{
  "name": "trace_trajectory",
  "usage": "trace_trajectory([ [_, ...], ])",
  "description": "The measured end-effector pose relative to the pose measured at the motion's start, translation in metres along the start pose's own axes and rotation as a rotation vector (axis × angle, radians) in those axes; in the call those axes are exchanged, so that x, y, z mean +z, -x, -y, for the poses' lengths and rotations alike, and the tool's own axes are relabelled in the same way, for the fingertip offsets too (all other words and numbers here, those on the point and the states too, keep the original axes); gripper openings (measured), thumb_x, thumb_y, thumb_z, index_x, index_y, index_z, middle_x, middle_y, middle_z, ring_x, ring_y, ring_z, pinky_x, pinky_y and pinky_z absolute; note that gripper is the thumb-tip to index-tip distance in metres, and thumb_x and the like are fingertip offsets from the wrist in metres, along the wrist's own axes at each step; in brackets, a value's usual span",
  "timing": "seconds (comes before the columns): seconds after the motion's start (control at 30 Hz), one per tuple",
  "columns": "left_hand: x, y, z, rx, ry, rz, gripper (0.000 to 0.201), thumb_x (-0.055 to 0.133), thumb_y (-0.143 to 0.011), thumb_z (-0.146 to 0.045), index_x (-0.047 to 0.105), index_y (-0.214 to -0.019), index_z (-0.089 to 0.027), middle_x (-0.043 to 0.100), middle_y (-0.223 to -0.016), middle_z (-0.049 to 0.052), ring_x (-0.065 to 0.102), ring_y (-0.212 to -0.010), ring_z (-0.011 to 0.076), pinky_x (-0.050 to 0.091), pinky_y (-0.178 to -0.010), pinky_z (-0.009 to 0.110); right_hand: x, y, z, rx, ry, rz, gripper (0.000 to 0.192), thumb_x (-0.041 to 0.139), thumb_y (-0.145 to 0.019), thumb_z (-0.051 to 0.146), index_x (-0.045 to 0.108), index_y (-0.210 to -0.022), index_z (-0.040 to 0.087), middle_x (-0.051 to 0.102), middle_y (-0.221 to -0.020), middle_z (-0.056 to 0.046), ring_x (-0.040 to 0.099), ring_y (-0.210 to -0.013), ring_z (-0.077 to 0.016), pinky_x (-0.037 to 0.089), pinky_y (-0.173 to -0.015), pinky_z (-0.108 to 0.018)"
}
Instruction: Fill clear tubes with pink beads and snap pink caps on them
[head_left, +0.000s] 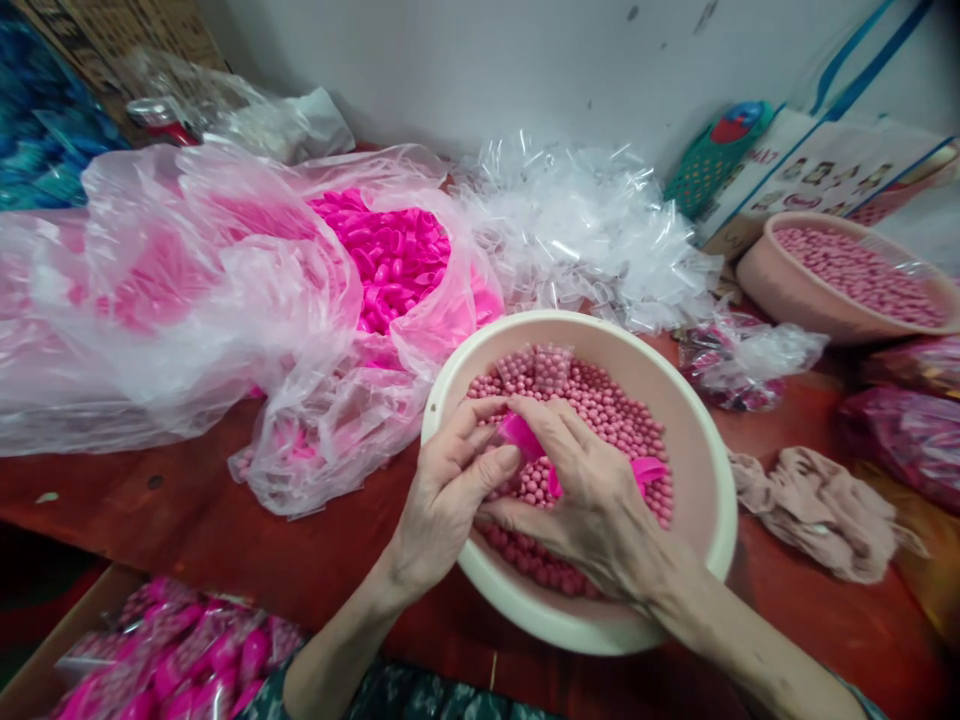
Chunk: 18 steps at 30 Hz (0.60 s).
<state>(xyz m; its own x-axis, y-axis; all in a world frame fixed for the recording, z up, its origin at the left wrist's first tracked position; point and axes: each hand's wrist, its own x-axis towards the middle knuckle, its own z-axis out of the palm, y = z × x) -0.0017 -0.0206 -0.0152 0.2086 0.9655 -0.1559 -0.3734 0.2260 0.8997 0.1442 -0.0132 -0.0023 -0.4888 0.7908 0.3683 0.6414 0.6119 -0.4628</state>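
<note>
Both hands are over a cream basin (716, 590) of small pink beads (622, 410). My left hand (442, 490) is closed, thumb and fingers pinching a bright pink plastic piece (521, 436). From the other side, my right hand (600, 500) bends its fingertips onto the same piece, its thumb reaching toward the left palm. Another bright pink piece (649, 472) shows beyond the right hand; whether it is held or lies on the beads, I cannot tell. A small clear packet of beads (551, 366) rests on the beads at the far side.
An open plastic bag (420, 345) of bright pink pieces lies to the left. Clear plastic sleeves (577, 220) are heaped behind the basin. To the right are another basin of beads (795, 290) and a crumpled beige cloth (821, 510). Filled packets (202, 650) fill a box at lower left.
</note>
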Motion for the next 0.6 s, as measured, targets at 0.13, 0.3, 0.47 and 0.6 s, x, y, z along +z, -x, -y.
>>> trace_trajectory([
  [0.13,0.001,0.000,-0.001,-0.019,0.029,0.002,0.038,0.060,-0.083,-0.021,0.049,-0.119,-0.023,0.059,-0.077,-0.001,0.052,-0.065,0.0079,0.043,-0.063,0.017,0.004,-0.001,0.001,-0.005,-0.001,-0.036,0.051,0.063,-0.078,0.033,0.041,-0.121,0.016,0.056,-0.117,-0.015,0.053,-0.112,-0.0281,0.051,-0.088,-0.042],
  [0.3,0.002,0.001,0.001,0.042,-0.019,-0.032,0.041,0.059,-0.083,-0.022,0.050,-0.123,-0.023,0.064,-0.084,0.001,0.059,-0.076,0.0123,0.046,-0.071,0.020,0.010,0.003,0.010,0.037,0.073,0.017,0.066,0.054,-0.078,0.024,0.023,-0.136,0.012,0.046,-0.128,-0.022,0.046,-0.120,-0.0336,0.047,-0.092,-0.050],
  [0.47,0.002,0.002,0.004,0.082,-0.104,-0.087,0.036,0.057,-0.085,-0.024,0.057,-0.120,-0.024,0.064,-0.106,0.004,0.059,-0.095,0.0165,0.045,-0.081,0.023,0.014,0.002,0.017,0.075,0.139,-0.015,0.069,0.056,-0.078,0.036,0.025,-0.134,0.009,0.048,-0.122,-0.021,0.045,-0.117,-0.0354,0.047,-0.091,-0.051],
  [0.6,0.002,0.003,0.005,0.073,-0.088,-0.087,0.036,0.057,-0.084,-0.024,0.056,-0.120,-0.022,0.066,-0.084,0.001,0.056,-0.064,0.0104,0.045,-0.067,0.021,0.011,-0.003,0.021,0.124,0.135,-0.040,0.040,0.056,-0.079,0.038,0.047,-0.107,0.010,0.056,-0.095,-0.014,0.056,-0.083,-0.0266,0.052,-0.068,-0.040],
])
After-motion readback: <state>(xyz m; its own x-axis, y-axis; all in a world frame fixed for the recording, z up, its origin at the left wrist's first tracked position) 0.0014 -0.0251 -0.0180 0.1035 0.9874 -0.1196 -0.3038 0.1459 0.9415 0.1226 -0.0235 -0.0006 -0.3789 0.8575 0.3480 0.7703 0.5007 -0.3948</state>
